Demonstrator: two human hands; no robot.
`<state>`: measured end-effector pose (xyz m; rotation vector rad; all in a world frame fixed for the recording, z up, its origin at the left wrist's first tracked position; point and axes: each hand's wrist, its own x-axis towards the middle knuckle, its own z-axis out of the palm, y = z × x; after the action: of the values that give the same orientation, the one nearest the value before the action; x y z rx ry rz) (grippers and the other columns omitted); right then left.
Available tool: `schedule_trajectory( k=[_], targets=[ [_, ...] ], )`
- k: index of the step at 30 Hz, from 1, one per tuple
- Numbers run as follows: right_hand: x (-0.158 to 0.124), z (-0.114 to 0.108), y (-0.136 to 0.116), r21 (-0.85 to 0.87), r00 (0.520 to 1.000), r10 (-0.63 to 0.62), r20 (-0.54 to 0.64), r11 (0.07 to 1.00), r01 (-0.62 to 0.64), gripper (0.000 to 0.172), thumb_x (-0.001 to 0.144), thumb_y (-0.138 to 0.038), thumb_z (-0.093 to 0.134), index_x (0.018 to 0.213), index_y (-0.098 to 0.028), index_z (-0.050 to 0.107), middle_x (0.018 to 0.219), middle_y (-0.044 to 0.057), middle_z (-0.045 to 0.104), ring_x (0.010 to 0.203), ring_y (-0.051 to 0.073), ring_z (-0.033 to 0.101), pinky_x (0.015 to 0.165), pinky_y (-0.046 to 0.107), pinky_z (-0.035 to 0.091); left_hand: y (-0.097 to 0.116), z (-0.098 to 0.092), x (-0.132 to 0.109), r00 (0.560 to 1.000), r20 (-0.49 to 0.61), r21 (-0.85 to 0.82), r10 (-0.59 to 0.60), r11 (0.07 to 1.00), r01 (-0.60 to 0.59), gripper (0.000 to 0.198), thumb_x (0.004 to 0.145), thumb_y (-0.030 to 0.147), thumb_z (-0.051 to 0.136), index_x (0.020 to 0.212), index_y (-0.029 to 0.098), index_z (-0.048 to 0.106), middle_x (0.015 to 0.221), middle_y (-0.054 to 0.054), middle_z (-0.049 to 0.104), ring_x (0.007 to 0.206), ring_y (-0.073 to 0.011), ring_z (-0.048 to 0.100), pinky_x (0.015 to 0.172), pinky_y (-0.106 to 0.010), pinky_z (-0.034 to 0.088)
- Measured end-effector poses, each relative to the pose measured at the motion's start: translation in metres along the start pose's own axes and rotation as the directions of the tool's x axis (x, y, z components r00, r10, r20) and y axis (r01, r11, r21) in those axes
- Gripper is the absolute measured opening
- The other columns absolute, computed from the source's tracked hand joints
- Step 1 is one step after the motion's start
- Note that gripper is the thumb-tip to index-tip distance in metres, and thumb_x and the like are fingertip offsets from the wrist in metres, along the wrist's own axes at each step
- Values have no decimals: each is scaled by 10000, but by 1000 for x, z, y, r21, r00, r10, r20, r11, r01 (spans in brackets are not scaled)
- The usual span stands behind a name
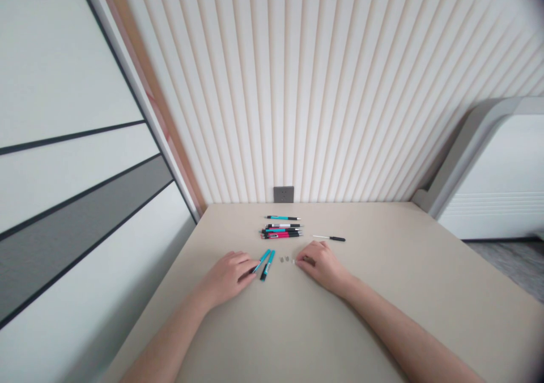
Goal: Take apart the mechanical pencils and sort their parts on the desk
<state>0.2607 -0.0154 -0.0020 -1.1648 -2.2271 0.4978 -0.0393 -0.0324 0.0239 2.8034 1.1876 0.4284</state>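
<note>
1 view only, from a camera worn on the person's head. It faces forward and down across the bench [382, 292] toward the ribbed wall [323, 88], wide-angled. The left hand [227, 275] and right hand [323, 267] sit near, low in the middle of the picture.

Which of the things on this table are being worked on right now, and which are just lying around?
In hand:
- two teal pen pieces, at the fingers of the left hand
- small grey bits, just beside the right hand

Lying about:
- pile of pens
- single teal pen behind the pile
- thin black tool
- wall socket
</note>
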Motion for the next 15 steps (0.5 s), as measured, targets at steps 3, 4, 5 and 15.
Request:
schedule_trajectory(
  k=[3, 4, 5, 15],
  targets=[
    [0, 0, 0, -9, 1000, -1, 3, 1000, 2, 74, 868, -241, 623, 861, -244, 697, 847, 10, 713, 856, 187, 610, 843, 349, 362, -3, 2, 0, 1000, -10, -25, 6, 1000, -6, 235, 945, 316, 506, 1109, 238, 655, 894, -49, 683, 837, -190, 629, 781, -301, 458],
    [0, 0, 0, -9, 1000, -2, 3, 1000, 2, 74, 869, -242, 623, 867, -243, 696, 853, 10, 713, 860, 187, 609, 844, 348, 362, -4, 3, 0, 1000, -6, -25, 5, 1000, -5, 227, 943, 331, 515, 1089, 233, 660, 887, -46, 684, 841, -191, 630, 786, -302, 455],
    [0, 0, 0, -10, 1000, -2, 4, 1000, 2, 72, 870, -241, 623, 872, -243, 695, 857, 9, 713, 863, 186, 608, 845, 347, 361, -5, 4, 0, 1000, 2, -21, 0, 1000, 0, 221, 939, 343, 528, 1070, 227, 663, 883, -43, 684, 846, -192, 630, 792, -304, 452],
    [0, 3, 5, -15, 1000, 4, 5, 1000, -4, 75, 856, -216, 635, 904, -252, 680, 886, -5, 714, 882, 182, 610, 857, 344, 364, -6, 5, 0, 997, 46, -26, -59, 998, 60, 184, 881, 326, 636, 1031, 220, 649, 952, -22, 692, 916, -208, 606, 846, -328, 435]
  ],
)
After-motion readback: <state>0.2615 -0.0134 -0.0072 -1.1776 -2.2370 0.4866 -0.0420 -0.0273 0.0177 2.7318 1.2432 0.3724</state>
